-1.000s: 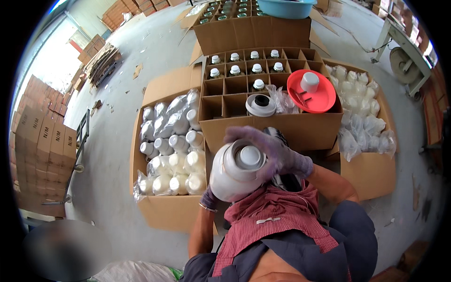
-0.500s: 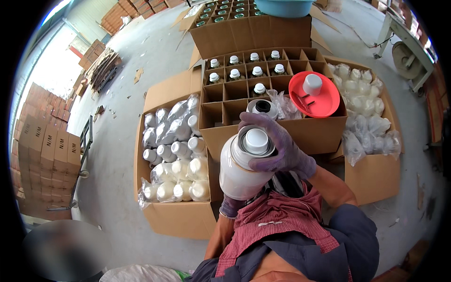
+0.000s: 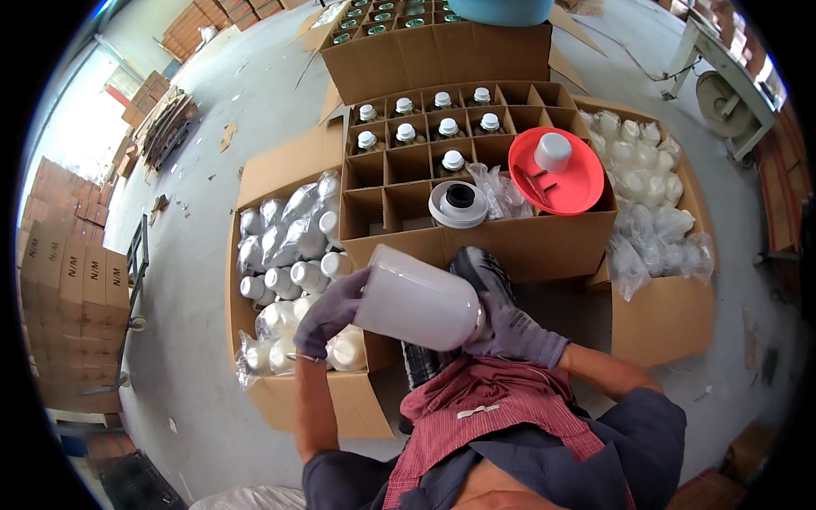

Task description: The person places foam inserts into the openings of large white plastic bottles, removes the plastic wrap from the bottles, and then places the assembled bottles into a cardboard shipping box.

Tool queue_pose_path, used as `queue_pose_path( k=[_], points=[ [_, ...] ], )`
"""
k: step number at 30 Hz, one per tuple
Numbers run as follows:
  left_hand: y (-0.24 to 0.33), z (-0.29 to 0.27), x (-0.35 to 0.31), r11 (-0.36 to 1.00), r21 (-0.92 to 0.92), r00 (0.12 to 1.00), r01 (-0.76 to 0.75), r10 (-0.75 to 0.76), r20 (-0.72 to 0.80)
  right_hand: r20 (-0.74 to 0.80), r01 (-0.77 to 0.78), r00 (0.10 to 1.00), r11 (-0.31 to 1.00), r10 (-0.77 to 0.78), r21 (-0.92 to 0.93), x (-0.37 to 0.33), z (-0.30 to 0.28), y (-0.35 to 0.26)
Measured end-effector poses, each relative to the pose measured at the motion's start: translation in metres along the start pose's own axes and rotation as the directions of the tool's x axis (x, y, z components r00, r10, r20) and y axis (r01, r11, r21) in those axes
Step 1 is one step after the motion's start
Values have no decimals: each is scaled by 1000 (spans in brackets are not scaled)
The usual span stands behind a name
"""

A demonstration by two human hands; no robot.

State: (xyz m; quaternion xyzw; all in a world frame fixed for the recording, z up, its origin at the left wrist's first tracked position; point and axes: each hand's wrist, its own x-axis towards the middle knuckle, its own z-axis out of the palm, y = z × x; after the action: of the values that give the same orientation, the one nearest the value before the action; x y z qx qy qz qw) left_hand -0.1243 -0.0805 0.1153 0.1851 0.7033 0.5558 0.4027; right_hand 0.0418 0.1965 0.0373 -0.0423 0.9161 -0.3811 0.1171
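Both my hands hold a large, cloudy white cylindrical bottle (image 3: 416, 297), tipped on its side above my lap. My left hand (image 3: 336, 313), in a grey-purple glove, grips its upper-left end. My right hand (image 3: 512, 331), gloved alike, is wrapped round the lower-right end and hides its neck. Just beyond, a round white lid-like part with a black centre (image 3: 459, 204) rests at the near edge of a divided carton (image 3: 527, 246). Several white-capped bottles (image 3: 448, 127) stand in that carton's cells.
A red bowl (image 3: 586, 191) with a white cup and small tools sits on the carton's right side. Open boxes of plastic-wrapped white pieces flank it, left (image 3: 289, 229) and right (image 3: 663, 170). A blue basin (image 3: 501, 10) tops the carton behind. Stacked boxes (image 3: 76, 289) stand far left.
The bottle has gone from upright, white cap up, to lying tilted. My right hand has moved from its top to the lower-right end; my left has come up from beneath to the upper-left end.
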Motion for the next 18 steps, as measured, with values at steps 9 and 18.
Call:
queue_pose_path(
  k=[9, 18],
  points=[
    [-34, 90, 64, 612, 747, 923, -258, -71, 377, -235, 309, 849, 806, -473, -505, 112, -90, 3],
    [-25, 101, 42, 546, 775, 884, -320, 466, 37, -29, 170, 972, 776, -235, -608, 199, -99, 54]
  ],
)
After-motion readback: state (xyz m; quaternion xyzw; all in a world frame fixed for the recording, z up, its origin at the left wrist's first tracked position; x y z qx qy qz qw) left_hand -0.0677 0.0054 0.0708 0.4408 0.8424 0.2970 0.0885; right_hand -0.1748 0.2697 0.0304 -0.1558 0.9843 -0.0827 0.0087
